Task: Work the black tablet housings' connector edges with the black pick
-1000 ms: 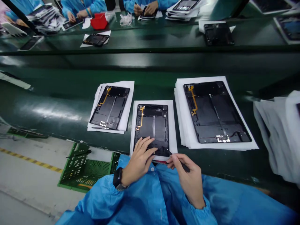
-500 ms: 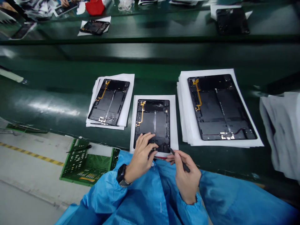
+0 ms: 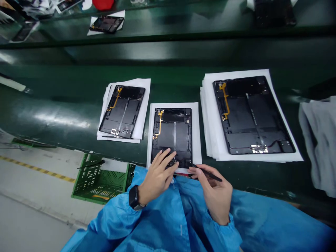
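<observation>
An opened black tablet body point(image 3: 173, 134) with an orange flex cable lies on a white sheet point(image 3: 196, 133) at the near edge of the green belt. My left hand point(image 3: 157, 176), a dark watch on its wrist, rests its spread fingers on the tablet's near end. My right hand point(image 3: 215, 190) pinches a thin black tool point(image 3: 208, 172), whose tip touches the tablet's near right corner.
A second opened tablet point(image 3: 122, 111) lies on sheets to the left; a larger one point(image 3: 252, 115) tops a paper stack to the right. Grey cloth point(image 3: 319, 140) hangs at far right. A green crate point(image 3: 101, 183) stands on the floor at the left. More tablets lie on the far belt.
The view has tipped down a little. My right hand has turned the tool so it lies flatter, pointing left at the tablet's corner. My left hand stays on the tablet.
</observation>
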Action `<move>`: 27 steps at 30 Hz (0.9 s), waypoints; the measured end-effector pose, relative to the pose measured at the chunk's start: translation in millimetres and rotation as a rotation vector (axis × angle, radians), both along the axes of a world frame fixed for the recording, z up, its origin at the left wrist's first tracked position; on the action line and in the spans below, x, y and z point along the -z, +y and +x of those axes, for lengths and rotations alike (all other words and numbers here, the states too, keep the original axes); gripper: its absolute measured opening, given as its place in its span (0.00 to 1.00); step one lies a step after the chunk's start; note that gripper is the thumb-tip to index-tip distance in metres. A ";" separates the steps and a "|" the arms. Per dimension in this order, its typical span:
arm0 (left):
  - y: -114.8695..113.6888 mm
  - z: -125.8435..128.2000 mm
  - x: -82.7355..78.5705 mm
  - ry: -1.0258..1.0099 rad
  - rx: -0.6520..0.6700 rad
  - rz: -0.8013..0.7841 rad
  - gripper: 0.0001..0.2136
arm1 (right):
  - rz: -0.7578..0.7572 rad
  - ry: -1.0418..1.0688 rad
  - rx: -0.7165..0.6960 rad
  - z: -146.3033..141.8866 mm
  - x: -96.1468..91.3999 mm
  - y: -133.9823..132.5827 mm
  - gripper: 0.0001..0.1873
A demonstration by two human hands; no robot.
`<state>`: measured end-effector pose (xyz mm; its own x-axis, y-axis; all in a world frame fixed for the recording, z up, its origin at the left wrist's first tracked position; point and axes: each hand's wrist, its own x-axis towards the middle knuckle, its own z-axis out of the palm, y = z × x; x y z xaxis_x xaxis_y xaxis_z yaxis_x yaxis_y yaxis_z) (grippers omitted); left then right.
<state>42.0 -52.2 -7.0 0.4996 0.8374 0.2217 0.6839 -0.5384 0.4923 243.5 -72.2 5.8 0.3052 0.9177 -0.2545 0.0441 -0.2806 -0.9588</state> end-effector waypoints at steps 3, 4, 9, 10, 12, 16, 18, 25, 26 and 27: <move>2.3 -1.5 -0.6 -0.017 0.004 0.010 0.17 | 0.042 -0.023 -0.014 -0.9 3.6 1.9 0.09; 2.9 -1.5 -1.1 -0.037 0.001 0.006 0.17 | 0.081 -0.064 -0.007 -1.9 5.8 2.1 0.08; 3.3 8.0 -5.3 -0.146 -0.193 -0.017 0.14 | 0.293 -0.348 0.032 -6.7 15.6 1.5 0.04; 3.3 11.8 -6.0 -0.142 -0.277 -0.011 0.14 | 0.323 -0.376 0.031 -7.2 16.3 1.5 0.04; 4.0 20.0 -6.3 -0.099 -0.413 -0.007 0.16 | 0.358 -0.396 0.020 -7.5 16.3 1.5 0.04; 7.4 31.5 -3.2 -0.018 -0.475 -0.021 0.21 | 0.373 -0.436 -0.005 -8.0 14.3 2.1 0.04; 8.8 33.0 -1.9 -0.004 -0.484 -0.022 0.22 | 0.386 -0.488 0.012 -9.3 13.5 2.3 0.04; 9.8 31.4 -7.0 0.068 -0.483 -0.058 0.24 | 0.466 -0.627 0.090 -19.9 15.1 0.7 0.06; 9.4 31.7 -7.8 0.074 -0.488 -0.067 0.24 | 0.475 -0.621 0.103 -20.9 16.6 0.0 0.06; 8.9 32.2 -8.4 0.077 -0.491 -0.075 0.24 | 0.483 -0.615 0.114 -21.5 18.4 -0.7 0.06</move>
<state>74.3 -43.3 1.4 0.0547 0.9900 0.1302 0.8836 -0.1088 0.4555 222.0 -72.9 -12.6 0.3605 0.8382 0.4092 0.6016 0.1263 -0.7887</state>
